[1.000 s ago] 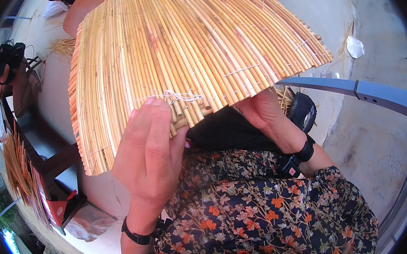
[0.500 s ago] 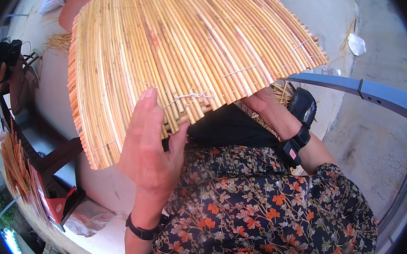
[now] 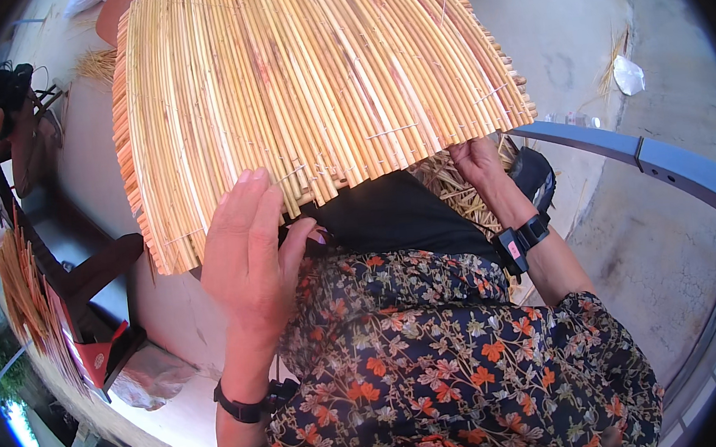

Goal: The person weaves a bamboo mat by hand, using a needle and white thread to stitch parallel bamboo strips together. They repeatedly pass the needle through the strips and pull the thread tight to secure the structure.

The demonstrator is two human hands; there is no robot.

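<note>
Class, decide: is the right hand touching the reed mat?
Cannot tell. In the head view, the reed mat hides the fingertips of the right hand, so no contact or gap shows.

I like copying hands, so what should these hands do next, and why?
Maybe the left hand should pinch the mat: its fingers are over the near edge, but its thumb hangs apart, below. The right hand is at that edge too.

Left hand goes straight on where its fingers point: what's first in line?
Likely the stick mat. The left hand overlaps its near edge in this view; whether they touch is unclear.
</note>
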